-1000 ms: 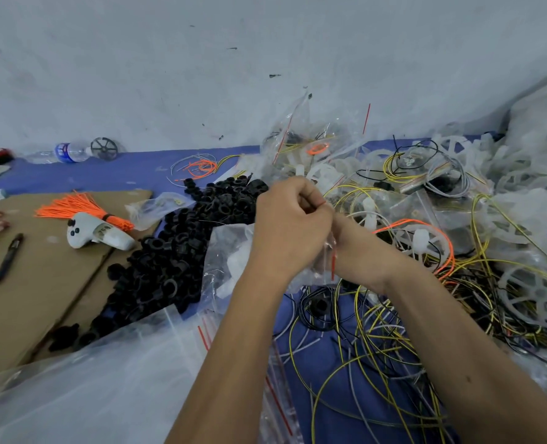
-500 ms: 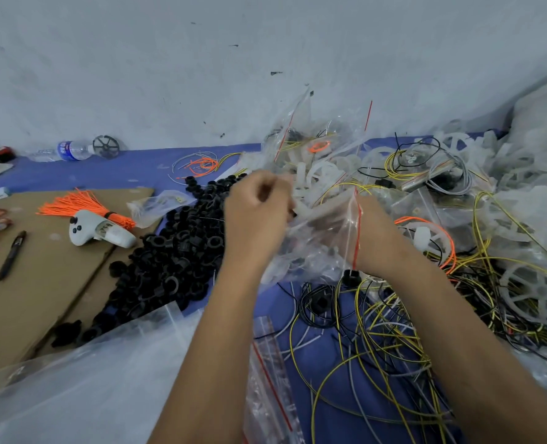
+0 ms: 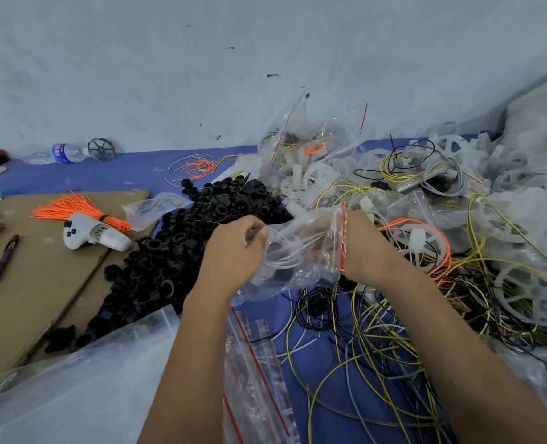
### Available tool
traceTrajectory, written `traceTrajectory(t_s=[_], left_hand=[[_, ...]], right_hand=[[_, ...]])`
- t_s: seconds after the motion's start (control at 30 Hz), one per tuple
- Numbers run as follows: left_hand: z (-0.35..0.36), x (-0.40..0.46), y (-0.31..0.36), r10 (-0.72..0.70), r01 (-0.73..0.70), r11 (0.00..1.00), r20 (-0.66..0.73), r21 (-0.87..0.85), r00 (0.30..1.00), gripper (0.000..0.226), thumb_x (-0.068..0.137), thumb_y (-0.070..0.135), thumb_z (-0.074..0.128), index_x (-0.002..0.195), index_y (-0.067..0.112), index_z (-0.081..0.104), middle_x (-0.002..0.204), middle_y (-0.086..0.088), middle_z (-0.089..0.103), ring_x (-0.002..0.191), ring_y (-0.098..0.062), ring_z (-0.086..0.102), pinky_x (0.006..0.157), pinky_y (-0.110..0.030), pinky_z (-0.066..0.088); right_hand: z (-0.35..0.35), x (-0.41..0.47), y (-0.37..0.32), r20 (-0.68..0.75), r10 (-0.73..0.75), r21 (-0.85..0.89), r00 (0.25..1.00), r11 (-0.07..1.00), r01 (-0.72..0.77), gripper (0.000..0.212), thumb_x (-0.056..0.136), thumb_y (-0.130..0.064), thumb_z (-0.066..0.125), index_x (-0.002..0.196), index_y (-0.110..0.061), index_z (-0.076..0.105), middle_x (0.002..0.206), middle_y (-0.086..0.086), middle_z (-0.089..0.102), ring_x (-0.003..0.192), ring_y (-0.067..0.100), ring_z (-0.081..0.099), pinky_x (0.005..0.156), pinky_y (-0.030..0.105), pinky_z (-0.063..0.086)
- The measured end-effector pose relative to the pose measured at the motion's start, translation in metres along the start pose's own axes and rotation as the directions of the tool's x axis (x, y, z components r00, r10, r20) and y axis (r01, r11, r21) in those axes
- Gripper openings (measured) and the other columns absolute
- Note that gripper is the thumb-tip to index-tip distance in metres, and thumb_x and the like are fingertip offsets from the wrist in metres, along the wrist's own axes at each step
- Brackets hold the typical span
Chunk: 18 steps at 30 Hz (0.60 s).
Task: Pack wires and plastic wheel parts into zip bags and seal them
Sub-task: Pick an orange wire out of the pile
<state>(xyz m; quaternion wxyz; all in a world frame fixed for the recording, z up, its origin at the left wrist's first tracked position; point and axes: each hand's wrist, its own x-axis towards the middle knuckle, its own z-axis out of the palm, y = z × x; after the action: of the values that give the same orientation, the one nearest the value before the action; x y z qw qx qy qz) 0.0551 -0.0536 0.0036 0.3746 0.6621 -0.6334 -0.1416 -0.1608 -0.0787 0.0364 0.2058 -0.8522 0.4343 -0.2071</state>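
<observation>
The zip bag sits at frame centre, held above the blue table cover between both hands. A second ago the two hands were pinched close together over the bag; they have since drawn apart, and the bag now lies stretched sideways with its red-lined zip edge upright at the right. The left hand pinches the bag's left end with curled fingers. The right hand grips the zip edge. Contents appear to be white plastic parts and wire; whether the seal is closed cannot be determined. Black ring parts lie at centre left, loose wires at lower right, spare bags below.
</observation>
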Motion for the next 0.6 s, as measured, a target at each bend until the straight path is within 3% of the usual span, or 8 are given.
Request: traceTrajectory(t_s=[0.07,0.2,0.3,0.37,0.43,0.5,0.57,0.6], left_hand=[[-0.006,0.001,0.001,-0.035,0.036,0.999,-0.033,0.026,0.999,0.015,0.098,0.032,0.065,0.087,0.025,0.071,0.087,0.012,0.072,0.088,-0.01,0.067,0.08,-0.032,0.053],[-0.024,0.004,0.002,-0.097,0.109,0.986,-0.103,0.123,0.99,0.031,0.096,0.034,0.069,0.068,0.019,0.067,0.067,0.002,0.067,0.069,-0.016,0.064,0.059,-0.025,0.044],[-0.036,0.003,0.002,-0.155,0.174,0.978,-0.154,0.115,0.976,0.05,0.099,0.041,0.062,0.062,0.008,0.053,0.055,-0.003,0.054,0.054,-0.022,0.05,0.053,-0.031,0.035],[-0.039,0.003,0.01,-0.159,0.195,0.971,-0.235,0.141,0.959,0.047,0.1,0.044,0.057,0.067,0.01,0.057,0.06,0.002,0.058,0.06,-0.019,0.052,0.057,-0.032,0.034],[-0.036,0.003,0.022,-0.115,0.16,0.982,-0.355,0.099,0.928,0.037,0.1,0.041,0.058,0.074,0.015,0.063,0.068,0.007,0.061,0.066,-0.011,0.054,0.065,-0.032,0.033],[-0.031,0.003,0.035,-0.089,0.083,0.996,-0.423,-0.033,0.902,0.04,0.1,0.037,0.059,0.071,0.01,0.061,0.062,0.005,0.057,0.06,-0.006,0.048,0.062,-0.032,0.031],[-0.022,0.004,0.045,-0.06,0.006,0.989,-0.371,-0.145,0.927,0.052,0.1,0.04,0.057,0.067,0.001,0.054,0.059,-0.01,0.053,0.055,-0.014,0.043,0.061,-0.037,0.033],[-0.015,0.003,0.052,-0.05,-0.011,0.982,-0.318,-0.188,0.947,0.057,0.1,0.044,0.056,0.066,0.0,0.052,0.06,-0.015,0.053,0.055,-0.015,0.042,0.059,-0.037,0.036]], right_hand=[[-0.001,-0.001,-0.002,0.07,-0.073,0.135,0.995,0.989,0.063,0.016,0.089,0.009,0.063,0.103,0.008,0.069,0.099,0.023,0.071,0.094,0.038,0.068,0.087,0.048,0.056],[-0.002,0.0,0.001,0.136,-0.131,0.19,0.982,0.976,0.104,0.019,0.091,-0.003,0.063,0.108,-0.008,0.069,0.104,0.012,0.072,0.102,0.034,0.067,0.093,0.045,0.054],[0.0,0.004,0.002,0.02,-0.035,0.174,0.999,0.984,0.031,0.011,0.09,-0.015,0.067,0.094,-0.006,0.071,0.092,0.013,0.073,0.092,0.033,0.068,0.083,0.041,0.056],[0.005,0.007,0.001,-0.142,0.016,0.033,0.99,0.999,-0.011,0.013,0.086,-0.021,0.071,0.083,-0.008,0.072,0.079,0.01,0.072,0.081,0.031,0.068,0.071,0.037,0.055],[0.01,0.008,-0.002,-0.18,0.093,0.031,0.979,0.996,-0.089,0.013,0.085,-0.021,0.072,0.081,-0.008,0.071,0.077,0.009,0.071,0.079,0.031,0.068,0.069,0.038,0.056],[0.013,0.006,-0.007,-0.079,0.113,0.194,0.99,0.976,-0.095,0.005,0.089,-0.018,0.068,0.09,-0.021,0.072,0.088,0.001,0.074,0.086,0.024,0.069,0.079,0.039,0.058],[0.013,0.0,-0.015,0.099,0.006,0.473,0.995,0.879,-0.053,0.036,0.092,-0.003,0.061,0.102,-0.036,0.071,0.099,-0.007,0.075,0.094,0.013,0.07,0.087,0.035,0.059],[0.014,-0.002,-0.018,0.169,-0.047,0.578,0.984,0.814,-0.061,0.045,0.091,0.005,0.057,0.108,-0.035,0.07,0.104,-0.001,0.075,0.097,0.015,0.07,0.087,0.039,0.059]])
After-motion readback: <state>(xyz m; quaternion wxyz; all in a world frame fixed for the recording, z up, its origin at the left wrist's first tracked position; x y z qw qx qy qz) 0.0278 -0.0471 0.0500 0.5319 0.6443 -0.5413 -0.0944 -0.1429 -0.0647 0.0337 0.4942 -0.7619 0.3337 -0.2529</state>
